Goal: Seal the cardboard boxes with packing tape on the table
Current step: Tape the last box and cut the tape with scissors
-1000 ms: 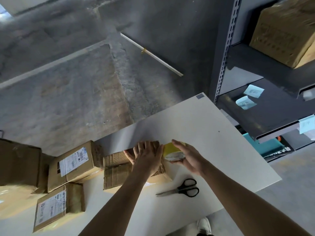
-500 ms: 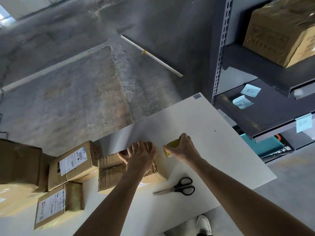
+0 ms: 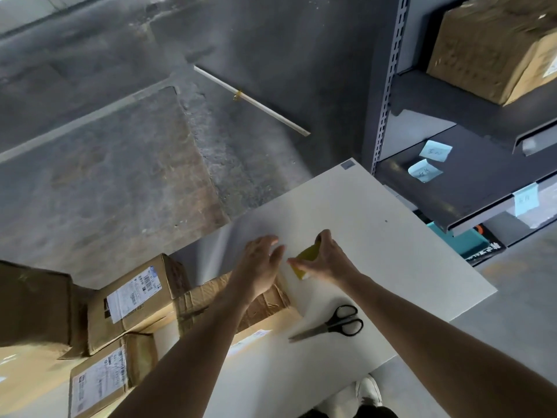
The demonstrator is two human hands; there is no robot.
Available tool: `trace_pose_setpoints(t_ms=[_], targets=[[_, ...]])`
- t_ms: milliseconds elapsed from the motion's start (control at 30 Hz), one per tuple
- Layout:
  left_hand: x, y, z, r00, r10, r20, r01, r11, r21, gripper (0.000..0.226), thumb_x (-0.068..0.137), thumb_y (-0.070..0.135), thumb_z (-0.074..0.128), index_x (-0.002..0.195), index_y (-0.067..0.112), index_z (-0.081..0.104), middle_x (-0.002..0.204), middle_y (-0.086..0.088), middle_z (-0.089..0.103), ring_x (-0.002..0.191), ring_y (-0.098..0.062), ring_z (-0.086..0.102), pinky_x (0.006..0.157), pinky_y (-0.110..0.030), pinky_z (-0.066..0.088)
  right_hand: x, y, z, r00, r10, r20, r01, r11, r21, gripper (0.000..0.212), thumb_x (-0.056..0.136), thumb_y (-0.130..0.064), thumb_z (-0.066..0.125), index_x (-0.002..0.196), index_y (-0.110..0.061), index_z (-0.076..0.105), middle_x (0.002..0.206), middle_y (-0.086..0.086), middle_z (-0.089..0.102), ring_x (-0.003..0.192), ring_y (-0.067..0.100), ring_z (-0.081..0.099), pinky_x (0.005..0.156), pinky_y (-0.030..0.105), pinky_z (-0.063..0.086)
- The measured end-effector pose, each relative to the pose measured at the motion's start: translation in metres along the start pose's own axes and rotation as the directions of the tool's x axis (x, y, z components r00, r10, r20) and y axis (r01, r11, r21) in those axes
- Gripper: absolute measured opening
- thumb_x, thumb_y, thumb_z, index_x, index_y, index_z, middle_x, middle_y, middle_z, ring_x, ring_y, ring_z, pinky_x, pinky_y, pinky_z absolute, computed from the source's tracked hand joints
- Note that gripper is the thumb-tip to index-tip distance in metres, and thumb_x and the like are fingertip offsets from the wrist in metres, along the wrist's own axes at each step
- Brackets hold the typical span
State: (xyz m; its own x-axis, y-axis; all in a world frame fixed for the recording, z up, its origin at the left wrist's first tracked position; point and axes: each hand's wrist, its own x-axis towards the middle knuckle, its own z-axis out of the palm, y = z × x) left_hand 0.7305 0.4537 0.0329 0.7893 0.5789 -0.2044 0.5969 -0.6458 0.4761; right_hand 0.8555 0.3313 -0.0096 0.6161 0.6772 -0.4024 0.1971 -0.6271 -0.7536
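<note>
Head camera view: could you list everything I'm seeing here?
table: one, white, centre
shelving: one unit, grey, right
cardboard boxes: four, brown, on the table's left part; a fifth on the top shelf
tape roll: one, yellow, right of the nearest box
scissors: one pair, black handles, on the table by the right forearm
paper notes: three, pale blue, on the shelves
container: one, teal, under the shelving
rod: one, white, on the concrete floor
shoe: one, white, bottom edge
left hand: fingers open, over the nearest box's end
right hand: gripping the tape roll
</note>
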Motion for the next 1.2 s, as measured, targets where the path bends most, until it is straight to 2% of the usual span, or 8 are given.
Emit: trace_pose_setpoints(t_ms=[100, 267, 367, 533, 667, 800, 967, 1200], targets=[[0.010, 0.006, -0.005, 0.978, 0.129, 0.165, -0.124, 0.991, -0.040, 0.033, 0.104, 0.030, 0.042, 0.124, 0.013, 0.062, 0.123, -0.004, 0.064, 0.114, -0.018, 0.058, 0.099, -0.032, 0.047, -0.007, -0.006, 0.006, 0.999, -0.006, -0.041, 0.005, 0.999, -0.034, 0.076, 0.071, -0.055, 0.080, 0.117, -0.018, 0.031, 0.116, 0.009, 0.051, 0.102, 0.024, 0.052, 0.087, 0.039, 0.053], [0.024, 0.006, -0.005, 0.935, 0.216, 0.283, -0.219, 0.975, -0.019, 0.022, 0.101, 0.023, 0.048, 0.109, 0.016, 0.067, 0.099, -0.002, 0.072, 0.087, -0.017, 0.068, 0.083, -0.044, 0.057, -0.018, -0.016, 0.015, 0.995, -0.003, -0.100, -0.003, 0.998, -0.065, 0.076, 0.077, -0.041, 0.079, 0.130, -0.020, 0.029, 0.109, 0.003, 0.048, 0.097, 0.024, 0.055, 0.075, 0.035, 0.058], [0.027, 0.011, -0.009, 0.894, 0.208, 0.397, -0.239, 0.970, 0.030, 0.023, 0.102, 0.018, 0.045, 0.110, 0.015, 0.067, 0.102, -0.004, 0.071, 0.089, -0.018, 0.068, 0.086, -0.041, 0.056, -0.023, -0.018, 0.017, 0.992, 0.017, -0.126, -0.024, 0.999, -0.049, 0.076, 0.079, -0.040, 0.079, 0.133, -0.023, 0.029, 0.108, 0.000, 0.047, 0.094, 0.021, 0.056, 0.058, 0.020, 0.046], [0.031, 0.018, -0.014, 0.839, 0.194, 0.508, -0.253, 0.966, 0.050, 0.024, 0.103, 0.023, 0.045, 0.110, 0.014, 0.066, 0.101, -0.006, 0.070, 0.090, -0.020, 0.066, 0.083, -0.038, 0.053, -0.022, -0.014, 0.011, 0.989, 0.029, -0.148, -0.039, 0.997, -0.061, 0.080, 0.078, -0.044, 0.080, 0.137, -0.022, 0.031, 0.113, 0.000, 0.049, 0.099, 0.020, 0.052, 0.068, 0.024, 0.043], [0.038, 0.024, -0.013, 0.847, 0.176, 0.502, -0.217, 0.976, 0.024, 0.020, 0.100, 0.020, 0.053, 0.111, 0.015, 0.068, 0.103, -0.002, 0.071, 0.093, -0.017, 0.067, 0.083, -0.031, 0.054, -0.018, -0.012, 0.005, 0.994, 0.012, -0.109, -0.024, 0.995, -0.102, 0.087, 0.076, -0.048, 0.081, 0.143, -0.021, 0.030, 0.126, 0.005, 0.051, 0.101, 0.021, 0.051, 0.076, 0.029, 0.047], [0.042, 0.031, -0.013, 0.844, 0.185, 0.504, -0.223, 0.975, 0.016, 0.020, 0.098, 0.014, 0.056, 0.115, 0.016, 0.067, 0.107, 0.000, 0.071, 0.093, -0.013, 0.065, 0.068, -0.012, 0.047, -0.013, -0.006, -0.002, 0.999, -0.001, -0.043, -0.003, 0.995, -0.096, 0.097, 0.072, -0.056, 0.081, 0.145, -0.021, 0.029, 0.136, 0.006, 0.048, 0.111, 0.024, 0.052, 0.089, 0.036, 0.050], [0.043, 0.031, -0.012, 0.861, 0.190, 0.471, -0.229, 0.973, 0.028, 0.021, 0.098, 0.015, 0.056, 0.115, 0.017, 0.069, 0.105, 0.001, 0.070, 0.096, -0.015, 0.065, 0.080, -0.023, 0.051, -0.006, -0.003, -0.006, 1.000, -0.018, 0.017, 0.019, 0.998, -0.061, 0.099, 0.072, -0.057, 0.080, 0.147, -0.021, 0.027, 0.137, 0.005, 0.047, 0.116, 0.025, 0.052, 0.094, 0.038, 0.049], [0.046, 0.022, -0.007, 0.902, 0.189, 0.389, -0.223, 0.974, 0.042, 0.019, 0.096, 0.015, 0.061, 0.111, 0.014, 0.072, 0.084, 0.008, 0.065, 0.071, 0.004, 0.057, 0.059, -0.006, 0.041, -0.021, 0.016, -0.011, 0.996, -0.067, 0.051, 0.062, 0.994, 0.094, 0.116, 0.061, -0.080, 0.066, 0.152, -0.029, 0.016, 0.144, 0.001, 0.045, 0.128, 0.023, 0.048, 0.106, 0.039, 0.043]])
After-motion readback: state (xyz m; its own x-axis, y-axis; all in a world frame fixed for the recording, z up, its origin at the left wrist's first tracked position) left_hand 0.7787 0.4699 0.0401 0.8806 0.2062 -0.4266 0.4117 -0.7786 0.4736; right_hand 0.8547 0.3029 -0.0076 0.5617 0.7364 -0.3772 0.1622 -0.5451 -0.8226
